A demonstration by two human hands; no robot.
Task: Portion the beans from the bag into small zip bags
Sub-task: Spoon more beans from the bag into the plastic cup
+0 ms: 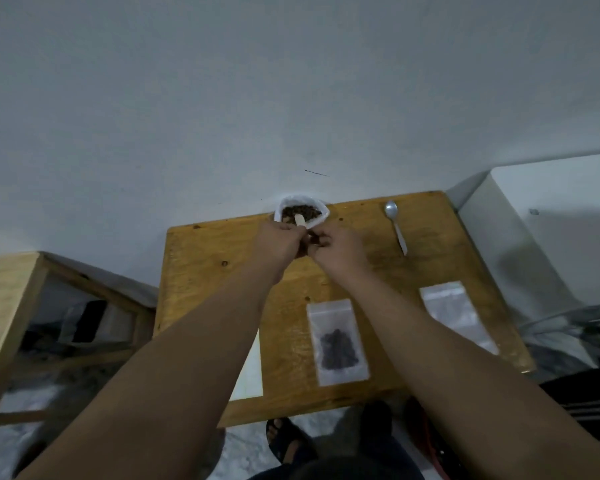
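Note:
An open white bag of dark beans point(302, 211) stands at the table's far edge, with a pale scoop handle point(300, 220) sticking out of it. Just in front of it, my left hand point(279, 242) and my right hand point(338, 251) meet, both pinching a small zip bag point(305, 247) with dark beans inside; my fingers hide most of it. A filled zip bag point(338, 341) lies flat near the front of the table. An empty zip bag point(454, 313) lies to its right.
A metal spoon point(395, 226) lies at the back right of the wooden table point(205, 271). A white sheet point(252, 368) shows beside my left forearm. A wooden frame point(11, 306) stands to the left, a white box point(551, 220) to the right. My feet are below the table's front edge.

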